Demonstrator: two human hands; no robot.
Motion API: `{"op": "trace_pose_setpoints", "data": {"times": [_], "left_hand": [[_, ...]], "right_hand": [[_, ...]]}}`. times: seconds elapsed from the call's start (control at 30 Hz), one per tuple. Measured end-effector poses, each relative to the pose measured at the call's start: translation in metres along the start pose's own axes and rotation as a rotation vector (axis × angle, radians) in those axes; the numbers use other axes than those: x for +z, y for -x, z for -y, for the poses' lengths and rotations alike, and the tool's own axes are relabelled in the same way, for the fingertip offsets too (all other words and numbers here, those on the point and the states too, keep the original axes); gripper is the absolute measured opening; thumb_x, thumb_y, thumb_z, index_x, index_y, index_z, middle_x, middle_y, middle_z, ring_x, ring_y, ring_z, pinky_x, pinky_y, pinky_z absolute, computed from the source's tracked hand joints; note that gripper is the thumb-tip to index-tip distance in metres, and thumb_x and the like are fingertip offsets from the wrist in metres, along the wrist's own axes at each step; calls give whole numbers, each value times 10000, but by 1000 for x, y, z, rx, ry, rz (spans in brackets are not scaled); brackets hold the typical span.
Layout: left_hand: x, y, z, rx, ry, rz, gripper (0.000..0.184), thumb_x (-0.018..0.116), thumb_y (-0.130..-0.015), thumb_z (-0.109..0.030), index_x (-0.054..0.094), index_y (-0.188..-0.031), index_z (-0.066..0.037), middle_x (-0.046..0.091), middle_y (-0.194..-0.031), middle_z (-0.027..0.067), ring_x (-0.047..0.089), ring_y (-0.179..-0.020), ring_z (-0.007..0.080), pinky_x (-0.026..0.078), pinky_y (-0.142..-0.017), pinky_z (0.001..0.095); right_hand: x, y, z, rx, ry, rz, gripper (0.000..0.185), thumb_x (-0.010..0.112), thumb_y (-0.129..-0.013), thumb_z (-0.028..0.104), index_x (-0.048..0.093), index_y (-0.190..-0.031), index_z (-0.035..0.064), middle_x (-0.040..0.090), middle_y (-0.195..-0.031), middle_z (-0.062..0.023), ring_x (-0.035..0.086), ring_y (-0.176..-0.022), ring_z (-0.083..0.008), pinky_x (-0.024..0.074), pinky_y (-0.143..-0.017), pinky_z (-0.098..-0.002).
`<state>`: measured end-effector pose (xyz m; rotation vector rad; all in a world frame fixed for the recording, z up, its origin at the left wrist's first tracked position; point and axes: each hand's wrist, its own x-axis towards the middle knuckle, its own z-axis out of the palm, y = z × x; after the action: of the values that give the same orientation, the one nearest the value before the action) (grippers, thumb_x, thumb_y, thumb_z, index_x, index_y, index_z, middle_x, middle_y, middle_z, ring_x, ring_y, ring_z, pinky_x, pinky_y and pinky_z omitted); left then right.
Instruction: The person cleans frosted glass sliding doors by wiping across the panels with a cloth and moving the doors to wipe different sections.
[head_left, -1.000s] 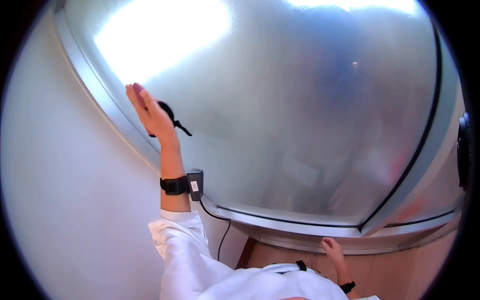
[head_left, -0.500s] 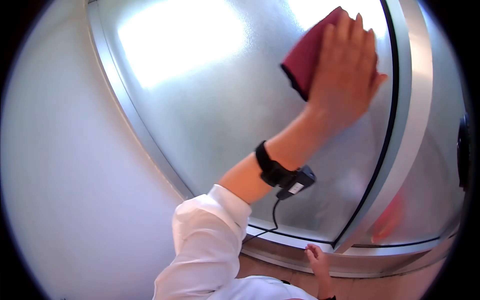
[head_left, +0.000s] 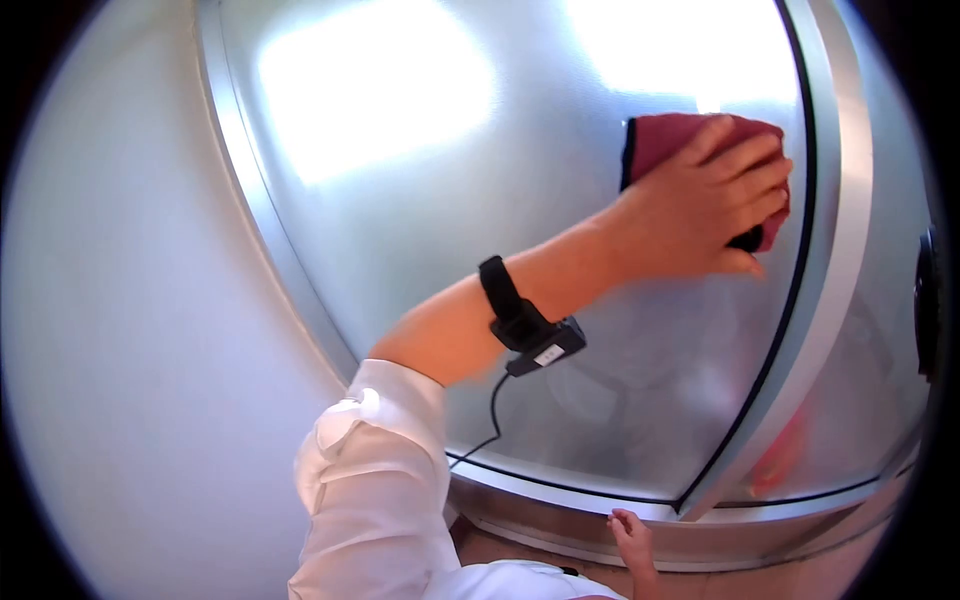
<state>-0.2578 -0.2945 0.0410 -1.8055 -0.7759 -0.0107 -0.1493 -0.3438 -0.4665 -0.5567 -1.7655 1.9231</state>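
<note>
My left hand [head_left: 705, 205] lies over a folded dark-red cloth [head_left: 655, 140] with black edging. It presses the cloth against a frosted glass panel [head_left: 430, 260], near the panel's right side. The fingers point right across the cloth and the thumb points lower right. Much of the cloth is hidden under the palm. Low in the view, my right hand [head_left: 632, 540] hangs beside my body, below the panel's bottom frame. Its fingers are loosely bent and slightly apart, with nothing visible in them.
A black strap with a small black device [head_left: 545, 345] and a cable is on my left forearm. A metal frame post [head_left: 840, 200] with a black seal borders the glass at right. A pale wall [head_left: 150, 330] stands at left. Tiled floor [head_left: 700, 585] shows below.
My left hand has moved down and a little right over the glass with the cloth, turning so its fingers point right instead of up. My right hand has barely moved.
</note>
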Motion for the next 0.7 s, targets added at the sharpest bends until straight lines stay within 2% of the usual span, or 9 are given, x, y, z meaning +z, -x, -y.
{"op": "trace_pose_setpoints", "data": {"times": [0.07, 0.13, 0.2, 0.27, 0.33, 0.4, 0.47, 0.57, 0.7], "left_hand": [[-3, 6, 3, -10, -63, 85, 628, 628, -771, -538, 565, -1231, -115, 448, -1401, 74, 311, -1354, 290, 231, -1071, 519], [-14, 35, 35, -43, -246, 30, 568, 597, -832, -459, 533, -1284, -121, 420, -1433, 90, 342, -1329, 304, 259, -1063, 482], [-23, 73, 58, -130, -350, -62, 576, 646, -786, -436, 523, -1274, -156, 481, -1364, 65, 385, -1307, 285, 293, -1047, 500], [-47, 99, 76, -209, -452, 80, 499, 547, -895, -255, 436, -1281, 41, 388, -1386, 246, 373, -1295, 386, 340, -1025, 478], [-59, 144, 112, -418, -365, -15, 515, 548, -876, -343, 489, -1339, -123, 376, -1472, 99, 348, -1330, 310, 273, -1077, 432], [-72, 196, 151, -584, -538, -18, 486, 503, -887, -286, 482, -1339, -106, 389, -1461, 112, 335, -1352, 306, 297, -1077, 404], [-83, 236, 165, -623, -591, -115, 508, 411, -929, -309, 448, -1367, -55, 346, -1484, 143, 324, -1364, 312, 261, -1106, 409], [-100, 281, 178, -873, -534, -280, 518, 312, -968, -316, 437, -1360, -2, 357, -1464, 188, 314, -1365, 335, 232, -1122, 389], [-128, 394, 203, -1162, -471, -513, 556, 308, -987, -388, 446, -1329, 29, 394, -1425, 210, 342, -1333, 361, 252, -1106, 398]], "right_hand": [[1, -8, -21, -4, -33, 5, 261, 603, -895, 122, 628, -1129, 10, 694, -979, -77, 638, -868, -120, 503, -781, -254], [10, -15, -32, 16, -37, -2, 257, 604, -895, 122, 631, -1125, 12, 695, -973, -75, 641, -859, -121, 503, -777, -254], [12, -24, -56, 27, 4, -7, 258, 612, -892, 140, 636, -1115, 12, 698, -959, -77, 644, -847, -120, 506, -772, -255], [14, -29, -73, 43, 44, 0, 263, 616, -891, 151, 637, -1114, 14, 698, -952, -75, 643, -845, -115, 507, -767, -255], [16, -28, -74, 52, 77, -6, 269, 621, -889, 162, 638, -1114, 15, 699, -945, -73, 642, -844, -111, 509, -763, -255], [19, -29, -68, 81, 159, 38, 252, 589, -910, 121, 621, -1118, -19, 694, -987, -94, 659, -904, -133, 504, -814, -253], [20, -31, -76, 111, 117, 15, 253, 593, -902, 108, 625, -1118, -20, 697, -978, -96, 660, -911, -137, 506, -813, -259], [16, -32, -80, 63, 34, -30, 221, 583, -899, 82, 631, -1089, -23, 697, -953, -94, 662, -876, -135, 510, -801, -261], [-3, -23, -32, -271, 112, -213, 172, 542, -898, 25, 642, -1036, -1, 688, -951, -96, 649, -886, -146, 497, -808, -260]]}}
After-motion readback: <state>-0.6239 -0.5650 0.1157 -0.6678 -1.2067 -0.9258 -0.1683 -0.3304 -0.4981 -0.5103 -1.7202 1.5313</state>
